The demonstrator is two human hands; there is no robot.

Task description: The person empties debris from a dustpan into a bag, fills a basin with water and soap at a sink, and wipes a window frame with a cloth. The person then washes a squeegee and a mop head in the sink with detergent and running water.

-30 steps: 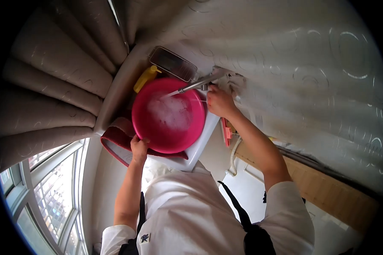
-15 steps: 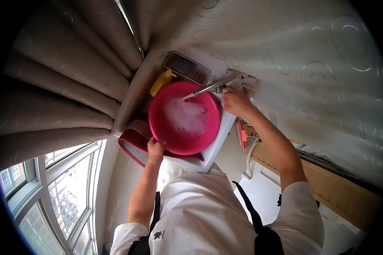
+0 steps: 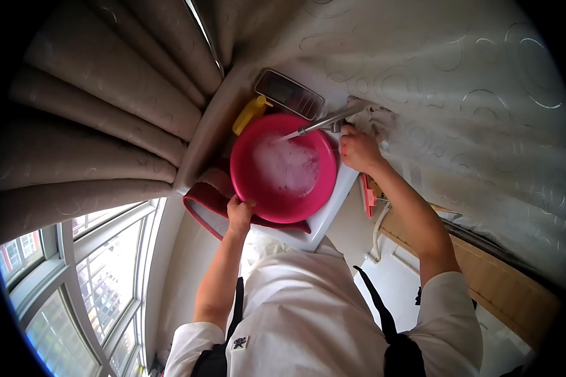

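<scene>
A pink basin (image 3: 242, 182) with foamy water in it stands on a white sink (image 3: 333, 213). My left hand (image 3: 240, 212) grips the basin's near left rim. Water runs from a metal faucet (image 3: 324, 122) into the basin. My right hand (image 3: 358, 149) is closed beside the faucet's base, at the sink's right edge; what its fingers hold, if anything, is hidden. A yellow bottle (image 3: 251, 115) lies behind the basin at the left, close to a rectangular soap-dish-like tray (image 3: 289, 93). A dark red mat or cloth (image 3: 201, 196) hangs over the sink's left side.
Brown curtains (image 3: 107, 125) hang at the left above a window (image 3: 107, 270). A pale patterned curtain (image 3: 471, 94) covers the right. Below my right forearm are a pink-headed tool (image 3: 368, 196), a pale hose (image 3: 378, 232) and a brown board (image 3: 484, 270).
The whole view has shifted, so the basin and both hands appear slightly farther right and higher. My hands keep their places at the rim and beside the faucet.
</scene>
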